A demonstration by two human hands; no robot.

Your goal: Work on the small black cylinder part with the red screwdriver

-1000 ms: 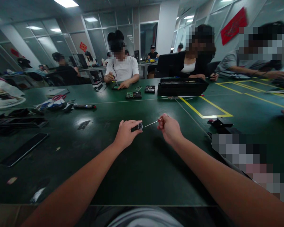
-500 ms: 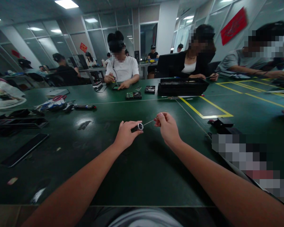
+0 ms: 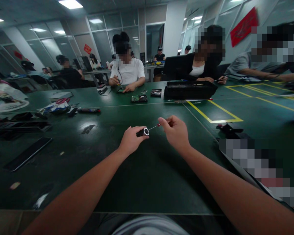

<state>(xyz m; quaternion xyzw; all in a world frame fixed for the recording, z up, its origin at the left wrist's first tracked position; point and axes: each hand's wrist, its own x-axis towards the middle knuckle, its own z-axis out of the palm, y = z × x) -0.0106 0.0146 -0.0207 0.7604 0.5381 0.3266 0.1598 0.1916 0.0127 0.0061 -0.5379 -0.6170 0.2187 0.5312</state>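
Note:
Between the thumb and fingers of my left hand [image 3: 130, 141] is a small black cylinder [image 3: 142, 132] with a bright silvery ring round its end. That ringed end faces right and toward me, above the green table. My right hand [image 3: 175, 132] is closed round the red handle of a screwdriver [image 3: 154, 127]. Its thin metal shaft points left, and the tip is at the ringed end of the cylinder. Whether the tip sits inside or only touches the rim, I cannot tell. My right fingers hide most of the handle.
Left on the green table [image 3: 127, 189] lie a dark phone-like slab [image 3: 28, 154], a black pen-shaped tool [image 3: 89, 110] and red-handled scissors [image 3: 63, 101]. A long black housing [image 3: 190, 90] and circuit boards [image 3: 139, 98] are farther back. Co-workers sit opposite; one in white [image 3: 128, 73] handles a small part.
The screwdriver has moved left, its tip going from just short of the cylinder to the ringed end. My right fingers have shifted on the handle. My left hand has barely moved.

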